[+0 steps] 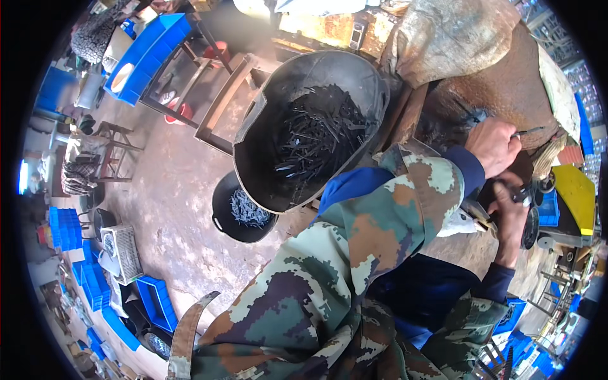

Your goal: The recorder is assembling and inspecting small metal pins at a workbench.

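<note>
While the left hand (500, 147) pinches a thin metal rod (529, 132) lying sideways, the right hand (508, 212), just below, grips a dark part (520, 195).

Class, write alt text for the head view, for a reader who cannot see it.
A person in camouflage sleeves works both hands, left hand above right hand, at a rusty machine. Beside them a dark scoop-shaped bin and a black bowl hold small dark metal pieces.

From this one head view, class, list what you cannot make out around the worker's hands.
- Left hand: its grip is turned away; only a thin metal piece pokes out.
- Right hand: its palm is hidden by dark machine parts.
- Black bin: the dark pieces are too small to identify.
</note>
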Available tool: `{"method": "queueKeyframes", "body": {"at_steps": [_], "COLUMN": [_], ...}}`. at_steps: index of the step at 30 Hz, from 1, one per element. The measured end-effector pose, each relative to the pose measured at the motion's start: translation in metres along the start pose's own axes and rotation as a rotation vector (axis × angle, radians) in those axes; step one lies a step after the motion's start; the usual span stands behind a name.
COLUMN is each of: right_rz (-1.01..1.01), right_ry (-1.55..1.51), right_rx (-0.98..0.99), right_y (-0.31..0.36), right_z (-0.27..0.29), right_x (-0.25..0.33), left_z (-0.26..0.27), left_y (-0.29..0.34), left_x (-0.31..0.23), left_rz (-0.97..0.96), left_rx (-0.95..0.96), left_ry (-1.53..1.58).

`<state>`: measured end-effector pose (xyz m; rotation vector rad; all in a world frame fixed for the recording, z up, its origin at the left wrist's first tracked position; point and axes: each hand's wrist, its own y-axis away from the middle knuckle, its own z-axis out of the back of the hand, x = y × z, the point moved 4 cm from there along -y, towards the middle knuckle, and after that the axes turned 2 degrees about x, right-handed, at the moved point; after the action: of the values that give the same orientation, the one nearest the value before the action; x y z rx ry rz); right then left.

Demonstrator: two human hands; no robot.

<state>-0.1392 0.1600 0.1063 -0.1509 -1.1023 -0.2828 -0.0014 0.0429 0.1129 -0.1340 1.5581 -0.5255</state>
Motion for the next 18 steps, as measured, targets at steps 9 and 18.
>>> {"method": "queueKeyframes", "body": {"at_steps": [9,18], "right_rz": [0.369,-0.141], "right_ry": [0.504,-0.01], "right_rx": [0.331,0.27], "right_y": [0.063,0.047], "right_z": [-0.04,-0.014], "right_x": [-0.019,-0.016], "left_z": [-0.015,-0.01], "left_y": [0.005,0.003], "left_x": [0.016,0.052], "left_rz": [-0.043,-0.021], "left_rx": [0.046,0.27], "left_ry": [-0.158,-0.523]}}
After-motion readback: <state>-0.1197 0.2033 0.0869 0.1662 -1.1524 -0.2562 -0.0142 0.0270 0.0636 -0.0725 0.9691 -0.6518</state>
